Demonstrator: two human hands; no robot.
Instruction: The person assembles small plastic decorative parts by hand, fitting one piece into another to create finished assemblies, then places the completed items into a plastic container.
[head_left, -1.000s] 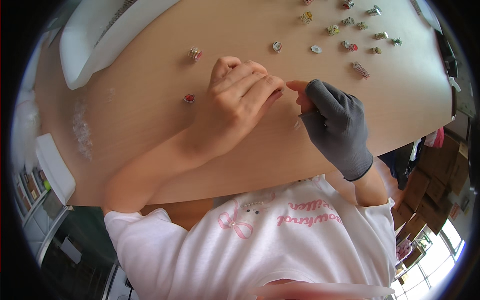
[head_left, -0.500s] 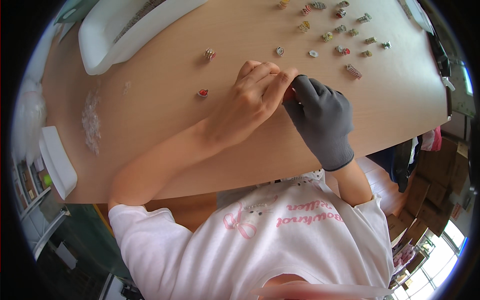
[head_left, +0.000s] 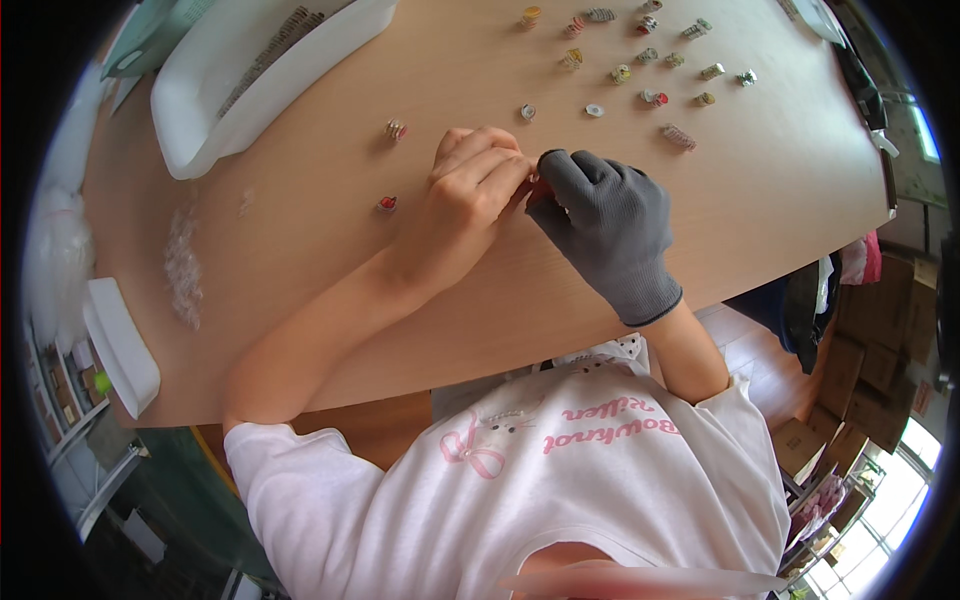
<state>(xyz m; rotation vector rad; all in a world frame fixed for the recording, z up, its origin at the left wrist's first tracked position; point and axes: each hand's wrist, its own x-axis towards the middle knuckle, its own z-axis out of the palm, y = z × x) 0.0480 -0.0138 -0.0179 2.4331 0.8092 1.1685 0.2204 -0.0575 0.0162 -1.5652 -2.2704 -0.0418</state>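
My bare left hand (head_left: 470, 195) and my right hand (head_left: 605, 225), which wears a grey knit glove, meet over the wooden table (head_left: 780, 200). Their fingertips pinch a tiny reddish piece (head_left: 537, 183) between them; most of it is hidden by the fingers. A small red bead (head_left: 387, 204) lies on the table just left of my left hand, and a striped bead (head_left: 396, 129) lies a little farther away.
Several small beads and charms (head_left: 650, 70) are scattered across the far side of the table. A white tray (head_left: 230, 80) sits at the far left, a smaller white container (head_left: 120, 345) at the left edge. Cardboard boxes (head_left: 880, 340) stand on the floor to the right.
Both hands stay joined on the small piece. The view has shifted, so hands and table now sit lower and more centred in the picture.
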